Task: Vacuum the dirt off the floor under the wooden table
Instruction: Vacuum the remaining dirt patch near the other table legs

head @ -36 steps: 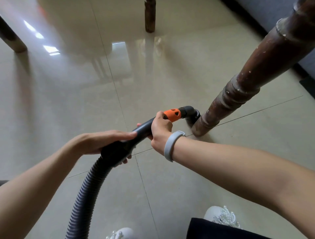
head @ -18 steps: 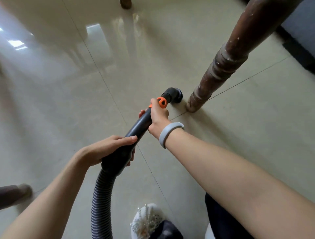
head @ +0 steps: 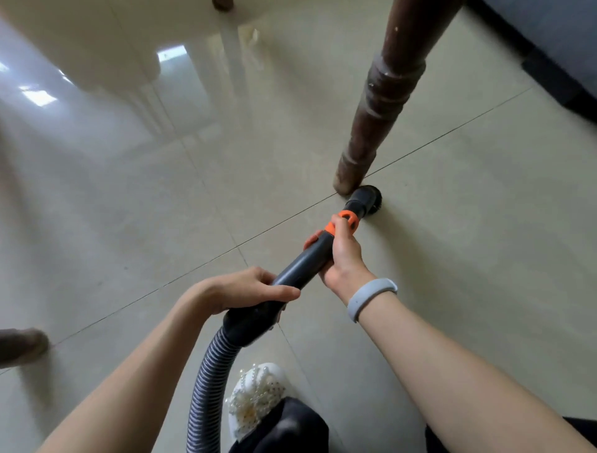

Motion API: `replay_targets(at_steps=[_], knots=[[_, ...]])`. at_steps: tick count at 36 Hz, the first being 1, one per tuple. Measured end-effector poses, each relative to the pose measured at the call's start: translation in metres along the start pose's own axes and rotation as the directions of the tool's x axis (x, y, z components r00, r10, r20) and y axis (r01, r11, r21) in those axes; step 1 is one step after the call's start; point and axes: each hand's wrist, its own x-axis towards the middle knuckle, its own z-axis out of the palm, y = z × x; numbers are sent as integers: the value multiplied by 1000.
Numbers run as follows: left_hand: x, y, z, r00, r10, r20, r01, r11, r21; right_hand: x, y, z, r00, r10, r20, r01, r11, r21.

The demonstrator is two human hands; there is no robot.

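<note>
I hold a dark grey vacuum wand (head: 305, 260) with an orange collar (head: 345, 223). Its round black brush head (head: 368, 198) rests on the glossy beige tiled floor (head: 161, 194), touching the right side of the foot of a turned dark wooden table leg (head: 374, 110). My right hand (head: 344, 255), a grey band on its wrist, is closed round the wand just behind the collar. My left hand (head: 248, 289) grips the wand's thick black rear end, where the ribbed grey hose (head: 206, 381) joins. No dirt is visible on the tiles.
A second table leg's foot (head: 22, 344) shows at the left edge and a third (head: 223, 4) at the top. A dark wall base (head: 555, 55) runs along the upper right. My white beaded shoe (head: 258, 397) stands just right of the hose.
The brush head has swung from the left side of the near table leg's foot to its right side. The view has tilted down and shifted, bringing my shoe and the left leg into sight.
</note>
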Motion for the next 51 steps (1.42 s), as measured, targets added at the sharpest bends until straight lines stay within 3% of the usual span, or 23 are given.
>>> replay_targets(at_steps=[7, 12, 16, 19, 25, 28, 34, 39, 45, 47, 51], knots=[[29, 35, 27, 996, 20, -87, -11, 995, 103, 16, -38, -26, 999, -40, 33, 40, 999, 12], [54, 71, 40, 995, 52, -85, -42, 992, 116, 23, -76, -46, 991, -104, -79, 111, 991, 80], [70, 91, 54, 991, 90, -95, -75, 985, 156, 28, -96, -67, 990, -67, -125, 91, 976, 196], [78, 89, 58, 991, 94, -92, -78, 984, 163, 32, -101, -73, 993, -62, -101, 83, 971, 223], [73, 82, 49, 974, 130, -185, -109, 987, 120, 46, -100, -50, 999, -38, 37, 34, 994, 99], [59, 73, 39, 988, 77, -136, -60, 991, 122, 42, -82, -41, 997, -37, 63, 29, 992, 119], [51, 65, 40, 997, -55, 49, 41, 966, 257, 14, -52, -70, 981, -95, -172, 111, 990, 89], [66, 67, 58, 998, 56, 12, -58, 977, 205, 15, -72, -84, 958, -122, -258, 156, 981, 114], [87, 97, 68, 954, 238, -180, -213, 966, 146, 42, -129, -76, 989, -94, -111, 105, 990, 92], [95, 108, 71, 952, 267, -147, -240, 954, 182, 42, -138, -80, 982, -121, -147, 138, 985, 107], [109, 120, 81, 972, 233, -8, -225, 945, 238, 27, -142, -111, 924, -136, -357, 215, 958, 192]])
